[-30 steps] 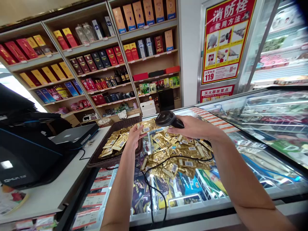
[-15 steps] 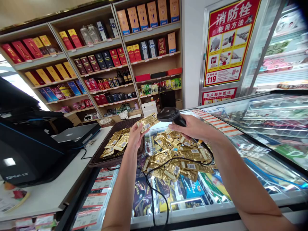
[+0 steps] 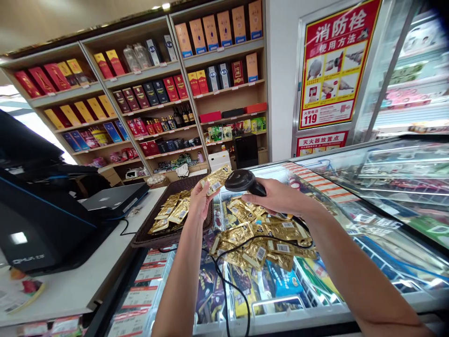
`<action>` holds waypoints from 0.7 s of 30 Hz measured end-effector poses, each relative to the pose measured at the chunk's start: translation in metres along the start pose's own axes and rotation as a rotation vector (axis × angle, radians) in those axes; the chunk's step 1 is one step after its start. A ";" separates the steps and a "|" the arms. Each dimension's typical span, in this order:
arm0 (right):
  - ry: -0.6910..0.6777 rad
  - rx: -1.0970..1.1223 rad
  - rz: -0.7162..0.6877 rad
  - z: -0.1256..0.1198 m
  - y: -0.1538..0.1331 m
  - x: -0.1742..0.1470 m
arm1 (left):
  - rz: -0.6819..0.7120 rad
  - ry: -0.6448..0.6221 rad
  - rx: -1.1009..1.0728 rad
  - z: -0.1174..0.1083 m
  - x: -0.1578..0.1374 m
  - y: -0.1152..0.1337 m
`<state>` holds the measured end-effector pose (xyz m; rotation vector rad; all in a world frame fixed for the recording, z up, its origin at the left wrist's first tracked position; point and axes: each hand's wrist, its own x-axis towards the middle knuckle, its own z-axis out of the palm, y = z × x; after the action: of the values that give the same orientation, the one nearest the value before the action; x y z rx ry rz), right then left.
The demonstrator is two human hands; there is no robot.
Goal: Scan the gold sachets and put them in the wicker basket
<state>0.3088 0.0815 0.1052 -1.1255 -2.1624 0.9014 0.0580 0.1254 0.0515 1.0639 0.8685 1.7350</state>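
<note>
My left hand (image 3: 200,199) pinches a gold foil packet (image 3: 218,179), its white barcode patch showing. In my right hand (image 3: 275,195) is a black barcode scanner (image 3: 242,180), gripped by its handle, with its head close to the packet's right end. Below both hands, a heap of gold packets (image 3: 242,234) lies on the glass top of the freezer. The scanner's black cable (image 3: 219,267) loops over the heap and down the front. Left of my left hand, a brown woven basket (image 3: 140,238) holds several more gold packets (image 3: 178,210).
A black point-of-sale machine (image 3: 42,220) stands on the white counter (image 3: 84,285) at left. Frozen goods lie under the freezer glass (image 3: 351,210). Price labels (image 3: 140,295) line its left edge. Behind are shelves of boxed bottles (image 3: 154,93) and a red fire-hydrant poster (image 3: 333,70).
The scanner head has moved slightly left and down, nearer the gold packet. The packet stays in my left hand. My view has shifted a little.
</note>
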 end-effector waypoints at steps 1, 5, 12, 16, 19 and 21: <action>-0.002 0.003 0.000 0.000 0.000 0.000 | 0.002 0.000 0.000 0.000 0.000 0.000; -0.018 0.031 0.000 0.000 0.000 0.001 | 0.010 0.006 -0.004 -0.001 -0.001 0.002; -0.046 0.028 -0.019 0.002 -0.001 -0.001 | 0.011 0.031 -0.006 0.000 0.000 0.003; -0.045 0.002 -0.024 0.003 -0.001 -0.002 | 0.018 0.040 -0.002 -0.001 0.001 0.003; -0.045 0.011 -0.039 0.003 -0.002 -0.002 | 0.013 0.054 0.008 -0.002 0.002 0.004; -0.048 0.019 -0.042 0.003 -0.002 -0.002 | 0.009 0.061 0.011 -0.002 0.001 0.004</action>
<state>0.3066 0.0775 0.1046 -1.0549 -2.2035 0.9374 0.0548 0.1247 0.0548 1.0275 0.9135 1.7801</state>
